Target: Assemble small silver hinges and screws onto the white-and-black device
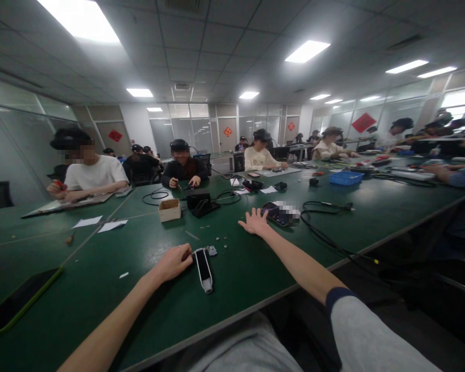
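Note:
My left hand (pixel 173 262) rests on the green table (pixel 147 310), fingers curled, touching the top end of a narrow black-and-white device (pixel 203 268) that lies flat. A small grey part (pixel 212 250) sits by the device's top. My right hand (pixel 254 222) is stretched out flat on the table with fingers spread, holding nothing, just left of a dark phone (pixel 278 214). A few tiny screws or washers (pixel 220 239) lie between the hands.
A small cardboard box (pixel 169 210) and a black charger stand (pixel 200 203) sit beyond the hands. Black cables (pixel 325 227) trail right. A tablet (pixel 17 302) lies at the left edge. A blue tray (pixel 346 178) is far right. Several other people work across the table.

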Demonstrator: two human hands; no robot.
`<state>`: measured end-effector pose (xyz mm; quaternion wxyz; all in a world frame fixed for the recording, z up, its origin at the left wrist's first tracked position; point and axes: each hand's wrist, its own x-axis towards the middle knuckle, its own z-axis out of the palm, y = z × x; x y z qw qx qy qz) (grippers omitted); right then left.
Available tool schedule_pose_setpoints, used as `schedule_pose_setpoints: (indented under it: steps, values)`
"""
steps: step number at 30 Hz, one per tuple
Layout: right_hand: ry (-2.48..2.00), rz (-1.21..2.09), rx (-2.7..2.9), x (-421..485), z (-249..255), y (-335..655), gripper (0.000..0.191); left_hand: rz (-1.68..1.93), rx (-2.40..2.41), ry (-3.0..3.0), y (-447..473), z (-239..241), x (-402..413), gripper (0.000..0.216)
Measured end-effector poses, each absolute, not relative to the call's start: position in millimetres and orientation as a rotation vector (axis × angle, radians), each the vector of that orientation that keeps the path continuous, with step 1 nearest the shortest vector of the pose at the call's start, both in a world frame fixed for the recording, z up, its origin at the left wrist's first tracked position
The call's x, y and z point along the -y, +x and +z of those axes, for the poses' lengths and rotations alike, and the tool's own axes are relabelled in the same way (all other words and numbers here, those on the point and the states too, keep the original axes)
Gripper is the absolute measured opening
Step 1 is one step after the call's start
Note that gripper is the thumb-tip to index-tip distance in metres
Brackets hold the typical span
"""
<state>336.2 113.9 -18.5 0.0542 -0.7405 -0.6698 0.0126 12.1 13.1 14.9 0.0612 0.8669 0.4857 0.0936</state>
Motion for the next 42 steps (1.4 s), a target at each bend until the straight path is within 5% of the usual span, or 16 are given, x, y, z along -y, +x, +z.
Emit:
schedule_pose_setpoints:
  steps: [42]
  values:
    - [-2.353,-0.006,1.839,-120,-15,358,0.08,0.27,-1.478,2.608,14,18,-11,0.015]
